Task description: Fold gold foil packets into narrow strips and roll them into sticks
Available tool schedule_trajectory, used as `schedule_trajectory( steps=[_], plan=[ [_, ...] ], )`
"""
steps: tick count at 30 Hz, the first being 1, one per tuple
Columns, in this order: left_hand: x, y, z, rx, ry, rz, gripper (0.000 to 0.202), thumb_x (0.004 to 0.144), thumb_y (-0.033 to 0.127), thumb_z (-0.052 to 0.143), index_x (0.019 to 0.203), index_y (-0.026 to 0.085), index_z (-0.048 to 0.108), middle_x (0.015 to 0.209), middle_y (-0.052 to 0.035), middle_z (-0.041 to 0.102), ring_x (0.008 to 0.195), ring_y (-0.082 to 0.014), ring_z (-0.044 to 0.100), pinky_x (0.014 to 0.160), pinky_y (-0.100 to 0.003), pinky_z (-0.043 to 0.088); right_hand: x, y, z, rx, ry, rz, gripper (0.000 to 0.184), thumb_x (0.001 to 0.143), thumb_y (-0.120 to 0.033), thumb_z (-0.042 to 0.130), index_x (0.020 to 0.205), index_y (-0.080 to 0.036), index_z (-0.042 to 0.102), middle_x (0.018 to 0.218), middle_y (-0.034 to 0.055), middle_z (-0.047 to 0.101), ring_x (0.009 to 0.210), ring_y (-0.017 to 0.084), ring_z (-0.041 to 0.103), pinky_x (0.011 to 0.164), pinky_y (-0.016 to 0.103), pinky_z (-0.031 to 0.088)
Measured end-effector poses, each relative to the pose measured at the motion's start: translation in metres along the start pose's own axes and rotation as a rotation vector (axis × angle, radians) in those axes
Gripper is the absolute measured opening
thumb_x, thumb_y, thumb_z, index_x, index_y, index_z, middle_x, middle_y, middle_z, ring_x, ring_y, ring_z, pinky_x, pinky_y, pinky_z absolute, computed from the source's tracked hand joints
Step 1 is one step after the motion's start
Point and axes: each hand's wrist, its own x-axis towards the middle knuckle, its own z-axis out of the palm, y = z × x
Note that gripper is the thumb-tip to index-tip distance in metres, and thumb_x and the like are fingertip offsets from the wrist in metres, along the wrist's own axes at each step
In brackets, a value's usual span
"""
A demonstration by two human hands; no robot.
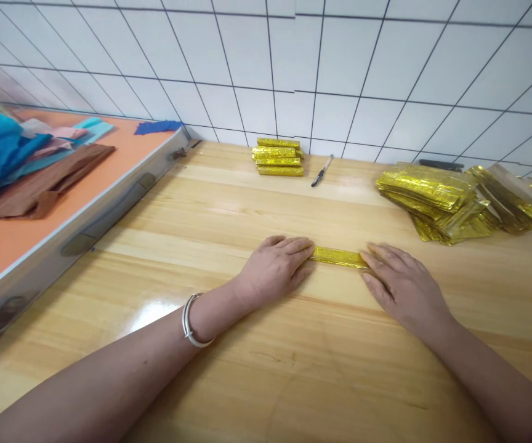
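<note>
A narrow folded strip of gold foil paper lies flat on the wooden table, in the middle. My left hand rests palm down with its fingers together, pressing on the strip's left end. My right hand lies flat too, its fingertips pressing the strip's right end. Only the middle of the strip shows between the two hands. A silver bangle sits on my left wrist.
A small stack of folded gold strips stands at the back by the tiled wall, with a black pen beside it. A loose pile of gold foil sheets lies at the right. An orange-topped table with coloured paper adjoins on the left.
</note>
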Motion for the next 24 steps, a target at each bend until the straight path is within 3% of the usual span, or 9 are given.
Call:
schedule_trajectory(
  steps=[11, 17, 24],
  plan=[
    [0.0, 0.0025, -0.0033, 0.0, 0.002, -0.019, 0.036, 0.095, 0.034, 0.038, 0.124, 0.019, 0.051, 0.13, -0.0057, 0.055, 0.116, -0.0185, 0.053, 0.101, -0.035, 0.036, -0.0047, 0.0051, 0.0015, -0.006, -0.027, -0.004, 0.046, 0.092, -0.041, 0.039, 0.131, -0.021, 0.051, 0.14, 0.0063, 0.048, 0.13, 0.027, 0.038, 0.102, 0.045, 0.036],
    [0.0004, -0.0016, -0.0015, -0.021, -0.001, 0.039, 0.035, 0.095, 0.032, 0.037, 0.124, 0.018, 0.051, 0.132, -0.0083, 0.052, 0.124, -0.0194, 0.047, 0.104, -0.037, 0.032, -0.0048, 0.0048, 0.0018, -0.017, -0.033, -0.01, 0.047, 0.092, -0.04, 0.039, 0.132, -0.019, 0.051, 0.14, 0.0079, 0.047, 0.13, 0.028, 0.037, 0.101, 0.045, 0.036],
    [0.003, -0.0044, -0.0002, -0.053, -0.021, 0.059, 0.032, 0.095, 0.032, 0.038, 0.119, 0.017, 0.054, 0.127, -0.0089, 0.056, 0.117, -0.0202, 0.051, 0.101, -0.038, 0.033, -0.0026, 0.0004, -0.0017, -0.024, -0.027, -0.015, 0.046, 0.092, -0.038, 0.041, 0.132, -0.018, 0.05, 0.139, 0.0098, 0.047, 0.128, 0.029, 0.039, 0.099, 0.046, 0.037]
  ],
)
